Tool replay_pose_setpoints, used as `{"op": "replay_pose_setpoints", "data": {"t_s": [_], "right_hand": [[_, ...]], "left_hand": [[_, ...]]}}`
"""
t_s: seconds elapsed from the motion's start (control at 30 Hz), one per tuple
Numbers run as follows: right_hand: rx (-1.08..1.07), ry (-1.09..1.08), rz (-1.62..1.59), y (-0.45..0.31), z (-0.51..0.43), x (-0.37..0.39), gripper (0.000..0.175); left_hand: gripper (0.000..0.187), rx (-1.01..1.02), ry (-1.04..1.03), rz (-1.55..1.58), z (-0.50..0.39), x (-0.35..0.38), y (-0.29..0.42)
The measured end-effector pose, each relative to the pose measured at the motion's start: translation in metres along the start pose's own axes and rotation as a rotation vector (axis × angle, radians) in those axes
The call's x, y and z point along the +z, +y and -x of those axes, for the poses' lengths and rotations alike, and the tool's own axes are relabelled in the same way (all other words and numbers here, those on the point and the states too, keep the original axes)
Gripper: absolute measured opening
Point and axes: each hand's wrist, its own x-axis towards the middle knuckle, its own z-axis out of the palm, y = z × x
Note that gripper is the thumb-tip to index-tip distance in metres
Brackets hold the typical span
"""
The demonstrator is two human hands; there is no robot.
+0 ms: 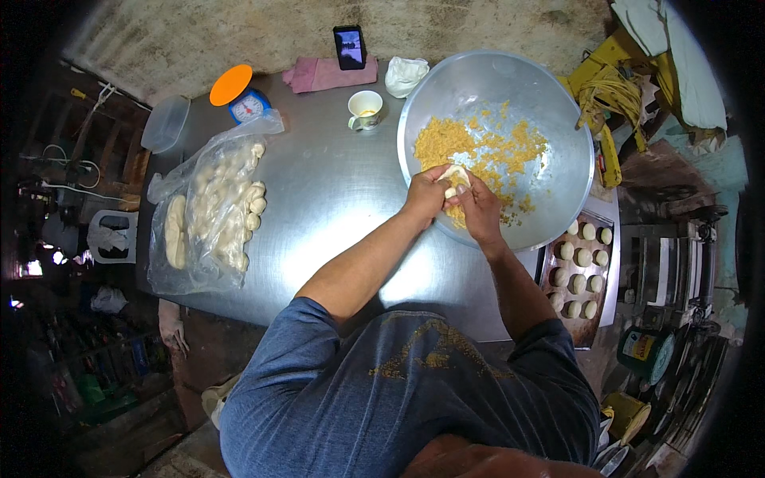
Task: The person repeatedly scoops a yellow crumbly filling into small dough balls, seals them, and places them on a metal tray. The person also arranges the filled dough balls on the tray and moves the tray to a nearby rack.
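Over the near left rim of a large metal bowl [496, 66], both my hands hold one piece of dough [455, 177], pinched up around some yellow crumbly filling. My left hand [427, 194] grips its left side, and my right hand [480, 209] has its fingers on the right side. More yellow crumbly filling [445, 142] is spread across the bowl's bottom. Left on the metal table, a clear plastic bag [206, 239] covers many dough balls [253, 206] and a longer dough roll [175, 232]. Rows of round dough pieces [583, 257] sit on a baking tray [583, 331] at the right.
Along the back of the metal table [317, 155] are a kitchen scale [247, 107] with an orange pan, a cup [365, 107], a folded pink cloth [323, 74] with a phone [350, 48], and a white cloth bundle [406, 76]. A plastic container [166, 124] stands at the left corner.
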Motion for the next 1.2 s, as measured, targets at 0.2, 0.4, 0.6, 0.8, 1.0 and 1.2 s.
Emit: {"op": "replay_pose_setpoints", "data": {"t_s": [0.2,0.4,0.6,0.8,1.0,1.2], "right_hand": [[0.062,-0.093,0.394,0.003,-0.002,-0.014,0.027],[0.041,-0.077,0.265,0.004,0.006,-0.015,0.024],[-0.198,-0.065,0.457,-0.008,0.028,0.004,0.033],[-0.261,-0.322,0.559,0.010,0.084,0.029,0.034],[0.287,-0.522,0.400,0.067,0.109,0.060,0.021],[-0.010,-0.490,0.840,0.095,0.121,0.064,0.015]], "left_hand": [[0.039,-0.046,-0.101,0.023,0.009,-0.002,0.002],[0.040,0.010,-0.003,-0.051,0.020,0.002,-0.005],[0.038,0.006,-0.018,0.056,0.047,-0.018,-0.018],[0.062,-0.270,-0.084,0.070,0.105,-0.072,-0.043],[0.037,-0.028,-0.095,-1.310,0.141,-0.117,-0.084],[0.021,0.135,-0.074,-1.307,0.155,-0.120,-0.102]]}}
